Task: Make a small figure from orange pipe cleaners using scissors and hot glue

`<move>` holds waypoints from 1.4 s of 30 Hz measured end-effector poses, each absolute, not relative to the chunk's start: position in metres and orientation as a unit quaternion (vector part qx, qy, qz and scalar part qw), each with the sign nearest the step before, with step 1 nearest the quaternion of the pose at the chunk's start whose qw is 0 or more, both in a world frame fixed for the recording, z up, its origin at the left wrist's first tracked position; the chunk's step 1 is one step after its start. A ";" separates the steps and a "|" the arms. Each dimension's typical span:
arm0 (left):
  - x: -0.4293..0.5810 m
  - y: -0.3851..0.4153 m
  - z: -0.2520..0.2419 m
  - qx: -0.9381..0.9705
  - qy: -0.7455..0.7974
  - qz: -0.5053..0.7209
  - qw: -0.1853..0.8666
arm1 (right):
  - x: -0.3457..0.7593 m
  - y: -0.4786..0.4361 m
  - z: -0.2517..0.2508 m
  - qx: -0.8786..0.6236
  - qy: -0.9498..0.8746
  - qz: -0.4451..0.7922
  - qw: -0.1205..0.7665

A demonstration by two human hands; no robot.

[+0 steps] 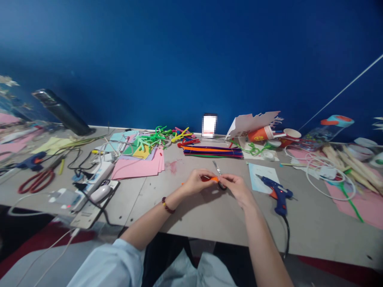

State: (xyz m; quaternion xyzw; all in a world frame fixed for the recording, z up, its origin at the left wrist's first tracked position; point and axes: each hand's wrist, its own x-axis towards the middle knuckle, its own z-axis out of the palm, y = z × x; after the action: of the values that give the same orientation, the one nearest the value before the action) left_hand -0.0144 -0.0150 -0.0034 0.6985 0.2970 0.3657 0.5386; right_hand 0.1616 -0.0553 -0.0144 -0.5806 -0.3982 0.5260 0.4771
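Two bare hands meet just above the grey surface point(302, 235), closed around a short length of fuzzy orange pipe cleaner point(213, 179) and a pair of small silver scissors point(217, 168). The left hand point(196, 182), with a dark beaded bracelet point(166, 205) on its wrist, has its fingers pinched on the pipe cleaner. The right hand point(237, 188) has its fingers curled shut at the black scissor loop, with the narrow blades pointing up and away; part of the grip is hidden.

Just right of the hands lie a pale blue paper sheet point(261, 175) and a blue-and-orange hot glue gun point(278, 197). Straight ahead is a bundle of long purple, orange and green pipe cleaners point(212, 151). To the left, bent green pipe-cleaner shapes point(152, 139) sit on a stack of pink paper point(137, 167), near a white power strip point(95, 183) and red-handled scissors point(37, 181).

At the back, an upright white card point(209, 125) is pixelated and unreadable, and the print on an orange paper cup point(260, 134) is too small to read.
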 end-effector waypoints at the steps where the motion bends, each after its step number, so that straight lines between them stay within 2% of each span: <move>1: -0.014 -0.015 -0.003 0.705 0.296 0.364 0.532 | 0.161 -0.055 -0.014 -0.582 -0.398 0.526 0.476; 42: -0.011 -0.016 -0.003 0.611 0.358 0.349 0.614 | 0.151 -0.055 -0.024 -0.574 -0.465 0.444 0.507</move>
State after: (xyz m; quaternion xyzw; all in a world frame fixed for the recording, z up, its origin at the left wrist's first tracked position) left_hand -0.0111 -0.0162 -0.0035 0.6113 0.3577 0.3489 0.6137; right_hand 0.1513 -0.0555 -0.0237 -0.5743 -0.4646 0.4440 0.5072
